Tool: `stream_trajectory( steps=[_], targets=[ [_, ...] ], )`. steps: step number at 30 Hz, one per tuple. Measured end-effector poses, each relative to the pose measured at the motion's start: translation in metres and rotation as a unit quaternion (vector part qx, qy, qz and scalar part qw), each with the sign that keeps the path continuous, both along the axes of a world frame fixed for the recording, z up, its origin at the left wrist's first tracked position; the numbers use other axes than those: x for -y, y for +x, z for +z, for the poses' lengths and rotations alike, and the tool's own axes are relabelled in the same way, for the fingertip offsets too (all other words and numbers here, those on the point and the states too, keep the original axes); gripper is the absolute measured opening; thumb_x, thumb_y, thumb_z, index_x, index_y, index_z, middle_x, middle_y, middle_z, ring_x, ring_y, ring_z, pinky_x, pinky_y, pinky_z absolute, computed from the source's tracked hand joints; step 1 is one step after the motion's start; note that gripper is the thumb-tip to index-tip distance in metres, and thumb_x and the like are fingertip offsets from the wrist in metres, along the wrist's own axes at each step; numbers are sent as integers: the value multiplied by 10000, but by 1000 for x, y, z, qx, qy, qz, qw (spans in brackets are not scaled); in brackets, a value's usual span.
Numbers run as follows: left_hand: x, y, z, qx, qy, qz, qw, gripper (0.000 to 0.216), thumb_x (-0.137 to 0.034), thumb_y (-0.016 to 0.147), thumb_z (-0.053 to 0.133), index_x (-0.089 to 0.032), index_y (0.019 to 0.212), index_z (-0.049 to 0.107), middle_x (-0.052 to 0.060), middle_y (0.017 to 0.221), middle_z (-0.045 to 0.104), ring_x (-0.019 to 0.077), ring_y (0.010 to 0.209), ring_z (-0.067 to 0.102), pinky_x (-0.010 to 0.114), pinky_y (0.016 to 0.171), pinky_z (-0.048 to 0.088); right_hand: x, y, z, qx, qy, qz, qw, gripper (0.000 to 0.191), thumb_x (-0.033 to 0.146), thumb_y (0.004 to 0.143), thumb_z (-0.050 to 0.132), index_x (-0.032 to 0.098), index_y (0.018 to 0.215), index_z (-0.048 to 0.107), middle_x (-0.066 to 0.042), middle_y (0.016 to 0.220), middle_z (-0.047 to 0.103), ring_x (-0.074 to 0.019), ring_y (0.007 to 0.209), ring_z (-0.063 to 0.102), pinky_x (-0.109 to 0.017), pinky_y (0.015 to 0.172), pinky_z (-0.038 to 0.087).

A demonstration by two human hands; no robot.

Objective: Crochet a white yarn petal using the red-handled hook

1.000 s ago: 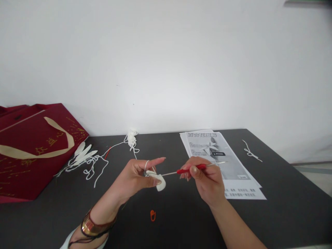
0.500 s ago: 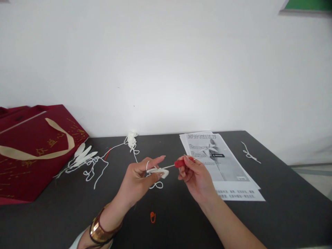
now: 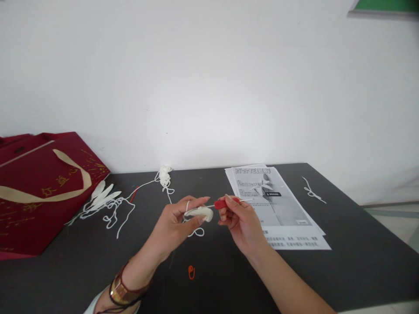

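Note:
Between thumb and fingers, my left hand [image 3: 176, 222] pinches a small white crocheted piece [image 3: 203, 213]. A strand of white yarn [image 3: 187, 205] loops over its index finger, and a loose loop hangs below the piece. My right hand [image 3: 242, 222] grips a crochet hook [image 3: 225, 203] by its red handle. The hook's metal shaft points left and reaches the top of the white piece; its tip is hidden there. A thin metal end sticks out of the handle on the right side.
An orange stitch marker [image 3: 191, 272] lies in front on the dark table [image 3: 222, 279]. Printed sheets [image 3: 288, 213] are at the right, with a tied yarn bit [image 3: 312, 192] beyond. White petal-shaped pieces [image 3: 104, 196], a yarn bundle [image 3: 165, 176] and a dark red bag [image 3: 49, 196] are left.
My right hand has moved left with the crochet hook, bringing the red handle closer to my left hand. The white piece is turned slightly and shows more of its face.

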State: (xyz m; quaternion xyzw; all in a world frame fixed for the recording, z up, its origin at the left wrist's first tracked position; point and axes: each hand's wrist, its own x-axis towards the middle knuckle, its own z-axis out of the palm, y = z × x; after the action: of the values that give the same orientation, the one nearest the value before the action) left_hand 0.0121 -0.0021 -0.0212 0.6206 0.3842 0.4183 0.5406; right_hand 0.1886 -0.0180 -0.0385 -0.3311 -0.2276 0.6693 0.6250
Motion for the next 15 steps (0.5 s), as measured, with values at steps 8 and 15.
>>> stream_trajectory(
  steps=[8, 15],
  targets=[
    [0, 1, 6, -55, 18, 44, 997, 330, -181, 755, 706, -286, 1066, 747, -22, 679, 564, 135, 628, 485, 244, 579, 374, 1, -1, -3, 24, 14, 1, 1000, 232, 337, 714, 792, 122, 750, 715, -39, 619, 724, -81, 439, 609, -162, 456, 551],
    [6, 16, -10, 26, -5, 131, 991, 449, -179, 743, 722, -295, 1175, 686, -52, 684, 546, 116, 616, 442, 238, 593, 360, -1, -3, -6, -5, -5, 3, 1000, 245, 346, 708, 795, 124, 782, 724, -8, 594, 696, -81, 471, 615, -171, 497, 569]
  ],
)
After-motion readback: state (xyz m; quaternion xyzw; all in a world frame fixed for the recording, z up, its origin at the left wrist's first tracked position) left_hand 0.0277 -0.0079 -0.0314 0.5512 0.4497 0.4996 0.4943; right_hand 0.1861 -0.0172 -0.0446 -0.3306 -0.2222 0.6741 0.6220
